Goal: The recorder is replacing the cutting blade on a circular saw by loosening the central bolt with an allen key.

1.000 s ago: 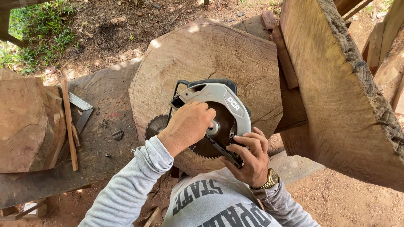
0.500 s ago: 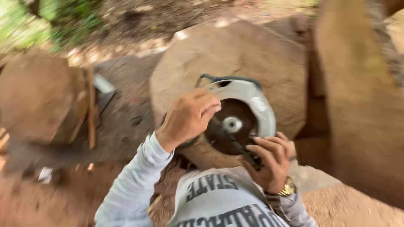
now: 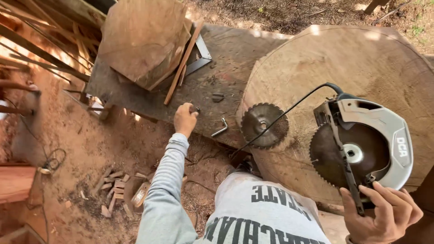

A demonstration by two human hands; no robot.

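Two hands working apart: one on the saw, one out at the bench.

I am watching my right hand [image 3: 382, 212] gripping the grey circular saw [image 3: 361, 144] by its base edge, fingers curled, the tool lying on the round wooden slab [image 3: 361, 63]. My left hand [image 3: 185, 118] is reaching away, pinching a small dark piece [image 3: 196, 109] on the dark plank bench [image 3: 226, 58]. A loose toothed saw blade [image 3: 263, 125] is lying flat between both hands, nearer the left. The bent metal hex key [image 3: 220, 129], its long arm pointing up-right, is sitting just right of my left hand.
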